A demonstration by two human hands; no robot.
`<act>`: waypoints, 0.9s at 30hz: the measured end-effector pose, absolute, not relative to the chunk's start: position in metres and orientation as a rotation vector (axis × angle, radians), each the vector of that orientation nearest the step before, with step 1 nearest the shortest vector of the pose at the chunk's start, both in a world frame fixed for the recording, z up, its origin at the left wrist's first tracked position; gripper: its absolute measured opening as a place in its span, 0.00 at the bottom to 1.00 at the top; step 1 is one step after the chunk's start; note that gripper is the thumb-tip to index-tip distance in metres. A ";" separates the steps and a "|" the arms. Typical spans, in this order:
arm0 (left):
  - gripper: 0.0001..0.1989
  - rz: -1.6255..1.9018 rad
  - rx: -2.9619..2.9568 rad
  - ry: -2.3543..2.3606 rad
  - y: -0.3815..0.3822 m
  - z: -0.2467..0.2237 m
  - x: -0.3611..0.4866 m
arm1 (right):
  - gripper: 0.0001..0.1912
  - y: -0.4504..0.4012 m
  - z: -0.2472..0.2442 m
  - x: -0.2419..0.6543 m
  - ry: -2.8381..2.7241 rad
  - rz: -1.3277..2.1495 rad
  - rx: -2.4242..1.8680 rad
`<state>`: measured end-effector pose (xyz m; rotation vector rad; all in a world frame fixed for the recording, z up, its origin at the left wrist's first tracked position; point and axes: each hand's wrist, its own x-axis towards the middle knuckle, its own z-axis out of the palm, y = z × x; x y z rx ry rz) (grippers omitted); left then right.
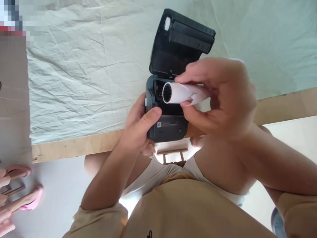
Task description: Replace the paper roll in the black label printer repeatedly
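Observation:
A dark label printer (pixel 170 129) rests at the table's front edge with its black lid (pixel 182 43) swung up and back. My left hand (pixel 138 124) grips the printer's left side, the thumb lying on top by the compartment rim. Over the open compartment, my right hand (pixel 220 96) pinches a white paper roll (pixel 179 93) between thumb and fingers. The roll is slim, and its hollow, ridged core end points left. A torn-looking paper edge shows along its side. Part of the compartment is hidden behind the roll and my right hand.
A wrinkled pale green cloth (pixel 86 72) covers the wooden table (pixel 74 145), whose bare front edge shows. At the lower left are another person's feet in pink slippers (pixel 34 198). A wooden stool (pixel 172 152) shows below the table edge, and a dark round container (pixel 277 219) stands at the lower right.

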<state>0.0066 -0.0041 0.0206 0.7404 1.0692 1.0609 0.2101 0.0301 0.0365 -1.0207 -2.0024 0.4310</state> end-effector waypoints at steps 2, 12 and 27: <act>0.28 1.066 0.736 1.056 -0.005 0.021 0.006 | 0.20 0.032 0.036 0.204 -2.035 0.303 -0.961; 0.24 1.071 0.714 1.032 -0.008 0.023 0.005 | 0.14 0.038 0.023 0.203 -1.976 0.132 -0.789; 0.29 1.154 0.769 1.033 -0.009 0.016 0.003 | 0.07 0.027 0.015 0.212 -1.843 0.138 -0.792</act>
